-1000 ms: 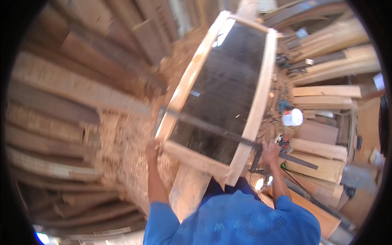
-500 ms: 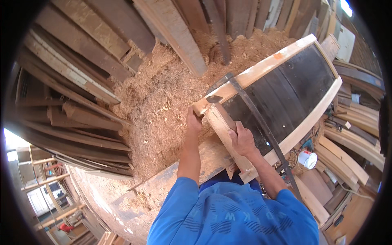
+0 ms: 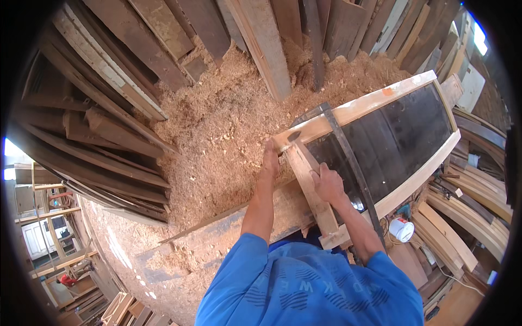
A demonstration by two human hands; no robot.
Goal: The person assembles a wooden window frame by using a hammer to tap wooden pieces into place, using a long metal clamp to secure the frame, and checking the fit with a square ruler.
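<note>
A wooden frame (image 3: 361,107) around a dark panel (image 3: 389,141) lies on the tabletop (image 3: 212,247), a bar clamp (image 3: 352,162) spanning it. The left hand (image 3: 270,151) touches the frame's near left corner — fingers mostly hidden, grip impossible to tell. The right hand (image 3: 328,186) is curled by the end rail (image 3: 311,190) — how tightly, or around what, I cannot tell.

My left hand (image 3: 271,152) grips the wooden frame (image 3: 353,112) at its left corner; my right hand (image 3: 328,185) is on the frame's near rail (image 3: 309,182), perhaps closed around it, fingers partly hidden. A dark clamp bar (image 3: 348,155) crosses the frame, shavings (image 3: 217,125) spread along its left, a white bucket (image 3: 401,230) beside its right.
</note>
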